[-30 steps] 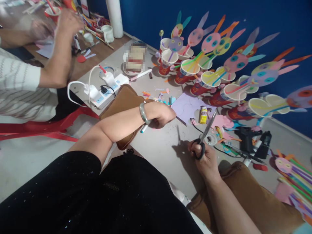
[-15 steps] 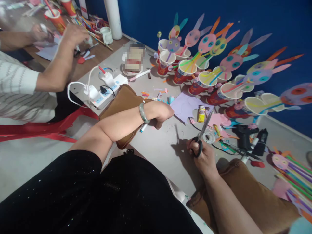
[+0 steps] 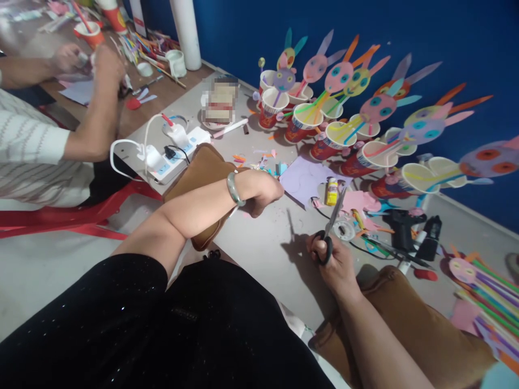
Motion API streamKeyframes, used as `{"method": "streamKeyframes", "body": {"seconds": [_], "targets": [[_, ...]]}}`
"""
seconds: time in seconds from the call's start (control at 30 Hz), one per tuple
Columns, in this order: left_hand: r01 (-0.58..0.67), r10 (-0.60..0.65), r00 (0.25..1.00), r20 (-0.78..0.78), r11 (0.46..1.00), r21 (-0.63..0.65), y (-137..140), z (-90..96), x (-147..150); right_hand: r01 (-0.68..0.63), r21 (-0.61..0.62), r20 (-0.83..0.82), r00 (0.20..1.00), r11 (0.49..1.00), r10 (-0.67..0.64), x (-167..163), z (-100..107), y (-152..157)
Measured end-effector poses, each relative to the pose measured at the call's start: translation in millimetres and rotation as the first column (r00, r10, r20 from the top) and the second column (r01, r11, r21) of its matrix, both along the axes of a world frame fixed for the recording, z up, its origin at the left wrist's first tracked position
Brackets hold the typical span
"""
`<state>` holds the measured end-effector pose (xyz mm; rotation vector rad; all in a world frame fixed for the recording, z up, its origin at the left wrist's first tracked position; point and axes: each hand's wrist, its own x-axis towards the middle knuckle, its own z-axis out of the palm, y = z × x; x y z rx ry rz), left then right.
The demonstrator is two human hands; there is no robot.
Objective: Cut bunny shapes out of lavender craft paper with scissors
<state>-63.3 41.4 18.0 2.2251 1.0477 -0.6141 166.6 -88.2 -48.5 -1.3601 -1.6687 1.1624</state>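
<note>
Black-handled scissors [image 3: 332,220] sit tilted in the right hand [image 3: 336,265], its fingers wrapped around them, tips toward 1 o'clock. From there, purple paper [image 3: 302,181] lies on the table [image 3: 271,248] at 11 o'clock; the left hand [image 3: 263,192] curls at 10, whether pinching anything I cannot tell.

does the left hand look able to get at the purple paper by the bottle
Probably yes: the left hand is close to the purple paper, with nothing visible between them, though its grip is hidden.
</note>
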Motion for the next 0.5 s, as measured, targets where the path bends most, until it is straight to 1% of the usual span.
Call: {"method": "streamKeyframes", "body": {"seconds": [0.07,0.13,0.23,0.33,0.43,0.5], "targets": [[0.004,-0.004,0.998,0.068,1.0,-0.005,0.3,3.3,-3.3,0.007,-0.006,-0.009,1.0,1.0,-0.007,-0.7,-1.3,0.2],[0.011,-0.011,0.996,0.085,1.0,0.006,-0.2,6.5,-4.8,0.018,-0.003,-0.015,1.0,1.0,-0.018,-2.3,-0.8,0.3],[0.018,-0.019,0.999,0.037,0.999,0.042,-1.6,9.2,-3.4,0.028,0.002,-0.008,1.0,1.0,-0.028,-5.0,2.9,0.3],[0.078,-0.074,0.996,-0.043,0.994,0.076,-2.1,9.0,-0.8,0.026,-0.002,0.023,0.999,1.0,-0.026,-6.1,6.4,0.1],[0.122,-0.115,0.988,-0.104,0.99,0.066,-1.6,7.7,0.0,0.024,0.008,0.027,0.999,1.0,-0.024,-5.8,6.2,0.2],[0.124,-0.117,0.988,-0.101,0.991,0.06,-1.4,7.6,-0.6,0.021,0.019,0.028,0.999,1.0,-0.022,-5.5,4.8,0.5]]}}
